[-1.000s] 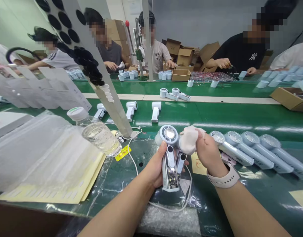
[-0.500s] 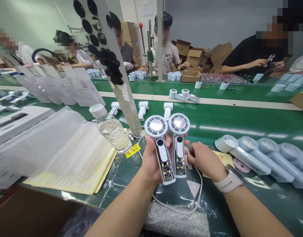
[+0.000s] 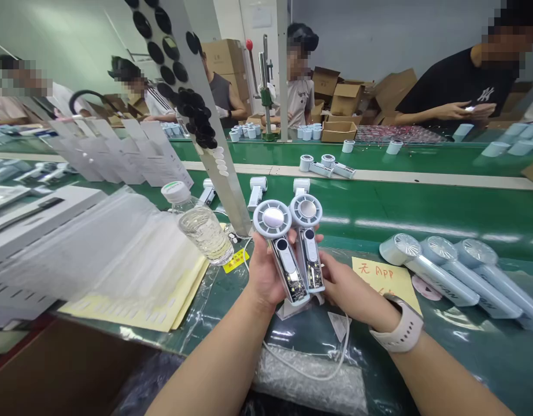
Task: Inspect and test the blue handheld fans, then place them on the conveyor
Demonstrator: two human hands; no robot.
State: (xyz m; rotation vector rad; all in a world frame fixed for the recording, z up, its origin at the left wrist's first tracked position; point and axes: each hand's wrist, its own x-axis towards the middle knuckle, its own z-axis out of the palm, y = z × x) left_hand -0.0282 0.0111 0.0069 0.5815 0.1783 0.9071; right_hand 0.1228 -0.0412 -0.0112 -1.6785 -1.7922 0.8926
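Two pale blue handheld fans with clear-fronted handles are fanned out side by side in my left hand (image 3: 266, 274). The nearer fan (image 3: 288, 271) lies against my palm, and the other fan (image 3: 310, 260) sits to its right with my left fingertips showing behind it. My right hand (image 3: 347, 289) is closed beside the right fan's lower handle; its fingertips are partly hidden there, so what they pinch cannot be made out. A white cable (image 3: 310, 377) loops over the bench below and runs up under my right hand.
A water bottle (image 3: 201, 225) and clear plastic bags (image 3: 106, 248) on yellow sheets are at left, near a metal post (image 3: 223, 167) with black discs. Several finished fans (image 3: 440, 277) lie at right by a yellow note (image 3: 383, 274). Co-workers sit across the green conveyor (image 3: 405, 211).
The right fan has shifted slightly left and up, closer to the other fan. My right hand has come in to the lower end of its handle, with its fingers going partly out of sight.
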